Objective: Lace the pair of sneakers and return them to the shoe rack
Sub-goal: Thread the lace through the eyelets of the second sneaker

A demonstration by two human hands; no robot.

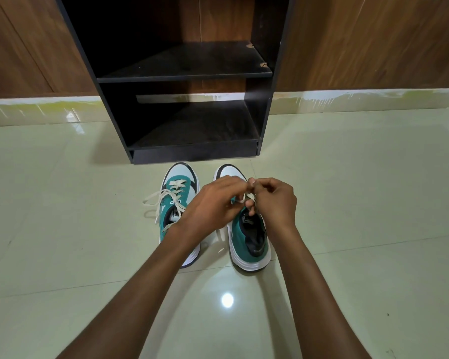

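**Both hands working the lace on the right-hand sneaker**

A pair of teal, white and black low-top sneakers is standing side by side on the glossy pale tiled floor (62, 255), toes pointing away toward the black wooden shoe rack (182, 73), which is sitting just beyond them against a brown wood-panelled wall (373, 42). The left sneaker (178, 203) is showing cream flat laces (163, 200) crossing its eyelets, with loose ends trailing out to the left onto the floor. The right sneaker (249, 239) is lying near the person, its dark opening facing up.

The left hand (213, 203) and the right hand (275, 200) are meeting over the tongue area of the right sneaker, fingers curled inward. Each is pinching a piece of the cream lace (245, 198) between fingertips, the two hands almost touching. Both bare forearms are reaching in from the near edge. The two shelves of the rack are holding no shoes
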